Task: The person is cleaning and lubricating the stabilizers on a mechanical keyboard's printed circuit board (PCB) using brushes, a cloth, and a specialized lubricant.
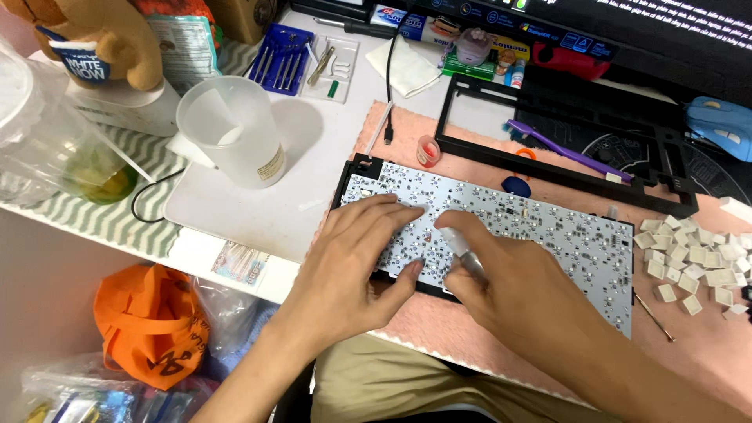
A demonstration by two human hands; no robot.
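White keyboard plate (548,235), keycaps off, flat on pink mat (470,345), desk centre. Left hand (352,258) spread, pressing plate steady. Right hand (493,274) closed on slim silver tool (462,249), tip at switch sockets. Mid-disassembly, seemingly; next calls for firm bracing, precise tip placement.

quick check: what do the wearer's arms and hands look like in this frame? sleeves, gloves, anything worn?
Both forearms are bare as far as the frame shows: no sleeves, no gloves. The left hand and right hand show no rings, and no watch or band shows at either wrist. Nails are short and unpainted. Khaki trousers show below the arms.
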